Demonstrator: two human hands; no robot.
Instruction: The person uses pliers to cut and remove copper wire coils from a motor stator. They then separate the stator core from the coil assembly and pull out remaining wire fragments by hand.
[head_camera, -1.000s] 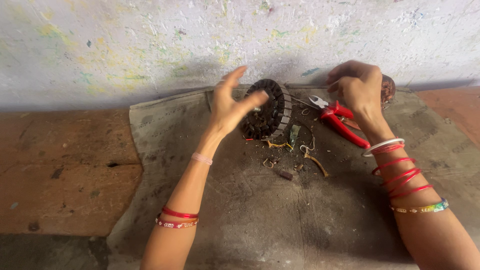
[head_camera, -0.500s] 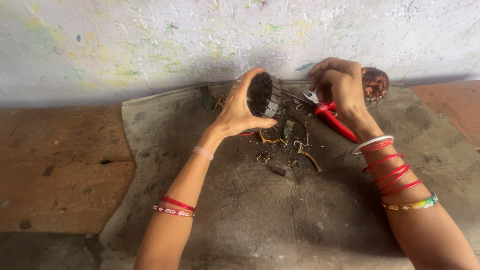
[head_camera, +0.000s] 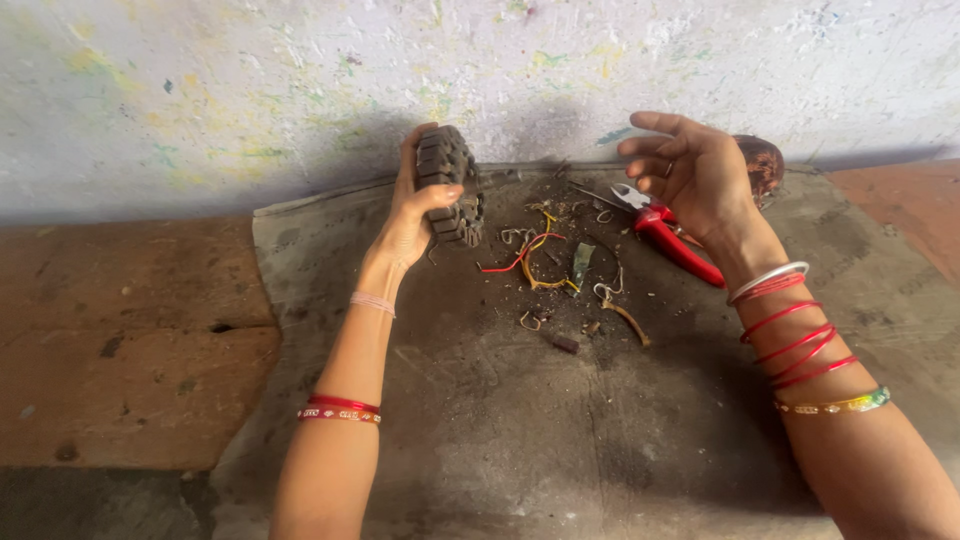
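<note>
Left hand (head_camera: 410, 215) grips a dark ribbed motor stator (head_camera: 448, 185), a ring-shaped laminated core, and holds it upright on edge above the far left part of a grey mat (head_camera: 480, 430). Thumb (head_camera: 436, 198) presses across the near face of the ring, while the fingers wrap behind its left rim and are mostly hidden, so the core sits clamped between thumb and fingers with its slotted outer edge turned toward the camera. Lower edge of the stator hangs just over the mat, close to the speckled wall (head_camera: 300, 90).

Right hand (head_camera: 690, 170) is raised, fingers loosely spread and curled, holding nothing; it hovers above red-handled pliers (head_camera: 665, 232) that lie on the mat with jaws pointing left. Brown rounded object (head_camera: 760, 165) lies behind this hand, partly hidden. Between the hands, on the mat, lies a scatter of wire scraps (head_camera: 540, 260), red and yellow strands among them, with small bits of debris nearby. Both wrists carry bangles: red ones on the left forearm (head_camera: 340, 408), red and white ones on the right forearm (head_camera: 800, 340). Brown floor (head_camera: 120, 330) borders the mat on the left
</note>
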